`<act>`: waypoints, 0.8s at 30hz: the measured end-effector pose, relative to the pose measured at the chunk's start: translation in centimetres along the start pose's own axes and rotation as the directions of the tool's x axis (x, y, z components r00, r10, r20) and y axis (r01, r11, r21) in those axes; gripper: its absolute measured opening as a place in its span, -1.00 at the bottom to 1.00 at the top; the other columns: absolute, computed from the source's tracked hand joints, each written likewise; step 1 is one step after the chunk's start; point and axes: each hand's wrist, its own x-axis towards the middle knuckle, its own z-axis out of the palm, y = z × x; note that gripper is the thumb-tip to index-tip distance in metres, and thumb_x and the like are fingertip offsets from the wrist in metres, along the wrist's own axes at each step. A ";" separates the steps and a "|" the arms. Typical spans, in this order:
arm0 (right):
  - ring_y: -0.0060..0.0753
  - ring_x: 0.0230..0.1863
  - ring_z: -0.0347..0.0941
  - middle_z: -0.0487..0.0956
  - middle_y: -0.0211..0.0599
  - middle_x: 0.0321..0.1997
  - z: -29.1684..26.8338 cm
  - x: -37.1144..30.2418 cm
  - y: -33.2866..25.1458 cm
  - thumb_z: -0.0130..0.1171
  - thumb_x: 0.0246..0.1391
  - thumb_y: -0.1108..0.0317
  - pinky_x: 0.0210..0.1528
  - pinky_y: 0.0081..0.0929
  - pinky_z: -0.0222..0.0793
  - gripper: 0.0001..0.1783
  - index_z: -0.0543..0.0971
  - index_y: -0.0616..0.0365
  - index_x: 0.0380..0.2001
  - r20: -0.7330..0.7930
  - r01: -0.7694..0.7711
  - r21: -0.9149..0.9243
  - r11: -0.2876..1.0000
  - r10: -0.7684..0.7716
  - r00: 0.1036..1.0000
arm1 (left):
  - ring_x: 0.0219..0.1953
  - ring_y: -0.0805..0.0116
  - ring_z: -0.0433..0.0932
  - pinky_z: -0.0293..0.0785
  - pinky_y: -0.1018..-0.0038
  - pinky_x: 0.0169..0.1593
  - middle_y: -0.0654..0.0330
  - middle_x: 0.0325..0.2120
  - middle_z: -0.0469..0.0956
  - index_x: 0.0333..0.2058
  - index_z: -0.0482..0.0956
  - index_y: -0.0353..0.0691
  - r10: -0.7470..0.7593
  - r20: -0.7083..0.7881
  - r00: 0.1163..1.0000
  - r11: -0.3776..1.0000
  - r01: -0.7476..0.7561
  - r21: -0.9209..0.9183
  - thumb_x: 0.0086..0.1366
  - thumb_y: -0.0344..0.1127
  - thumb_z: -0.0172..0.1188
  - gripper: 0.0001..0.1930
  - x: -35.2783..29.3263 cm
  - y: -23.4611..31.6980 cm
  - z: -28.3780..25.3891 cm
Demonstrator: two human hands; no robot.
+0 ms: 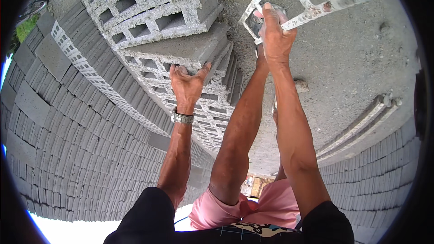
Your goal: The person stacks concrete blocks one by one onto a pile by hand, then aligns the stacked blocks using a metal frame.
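Observation:
My left hand (186, 85), with a metal watch on its wrist, grips the end of a grey hollow concrete block (156, 65) in the stack at left centre. Its fingertips are curled at the block's edge and partly hidden. Upper right of it, my right hand (277, 38) is closed on a white-painted metal frame (296, 18) with rust patches. A long bar of that frame runs off to the upper right. Tilted hollow blocks (149, 7) lie just beyond my left hand, their openings facing me.
Long stacked rows of grey blocks (86, 149) fill the left side. More rows (375, 190) stand at lower right. On the concrete ground (348, 63) lie a stone (301, 86) and two long, narrow bars (361, 124). My bare leg (239, 135) is beside the stack.

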 end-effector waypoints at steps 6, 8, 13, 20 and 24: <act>-0.42 -0.62 0.32 0.48 -0.29 -0.68 1.4 2.0 5.4 0.17 0.18 0.16 -0.48 -0.36 0.28 -0.60 0.59 0.31 -0.55 -0.002 0.139 -0.194 0.971 -0.143 0.990 | -0.66 0.28 0.14 0.19 0.35 0.22 0.28 -0.80 0.20 -0.77 0.26 -0.25 -0.048 0.059 0.997 0.997 0.052 -0.054 0.01 0.00 0.49 -0.40 -0.6 2.3 1.9; -0.36 -0.61 0.34 0.48 -0.21 -0.68 2.4 2.7 7.5 0.17 0.16 0.14 -0.45 -0.32 0.32 -0.60 0.58 0.31 -0.54 -0.008 0.164 -0.246 0.955 -0.171 0.985 | -0.66 0.28 0.15 0.19 0.35 0.21 0.28 -0.79 0.21 -0.76 0.26 -0.26 -0.098 0.059 0.993 0.989 0.104 -0.102 0.01 0.01 0.49 -0.39 -0.7 1.7 1.5; -0.60 -0.60 0.29 0.47 -0.50 -0.63 -1.0 0.0 5.0 0.21 0.16 0.14 -0.50 -0.49 0.23 -0.63 0.68 0.29 -0.43 -0.040 0.000 -0.206 0.979 -0.008 0.999 | -0.71 0.37 0.03 0.16 0.31 0.26 0.36 -0.84 0.17 -0.80 0.17 -0.12 0.054 -0.026 0.998 0.998 -0.054 0.017 0.03 0.00 0.49 -0.37 -0.2 1.5 1.6; -0.74 -0.69 0.10 0.32 -0.59 -0.68 -7.8 -2.1 -4.9 0.23 0.16 0.18 -0.67 -0.65 -0.04 -0.65 0.65 0.33 -0.42 -0.212 -0.144 0.007 0.990 0.142 0.967 | -0.13 -0.07 0.54 0.23 0.16 0.24 -0.19 -0.36 0.60 -0.26 0.60 -0.54 0.178 -0.044 0.983 0.974 -0.170 0.151 0.01 -0.06 0.43 -0.45 0.1 3.2 4.3; -0.73 -0.70 0.09 0.32 -0.59 -0.68 -9.6 -1.6 -9.3 0.26 0.14 0.16 -0.67 -0.63 -0.03 -0.63 0.64 0.35 -0.38 -0.335 -0.065 0.013 0.998 0.066 0.940 | 0.10 -0.09 0.41 0.29 0.07 0.17 -0.21 -0.17 0.58 -0.14 0.60 -0.46 0.192 -0.227 0.955 0.980 -0.177 0.087 0.08 0.08 0.35 -0.38 -0.2 7.7 -1.0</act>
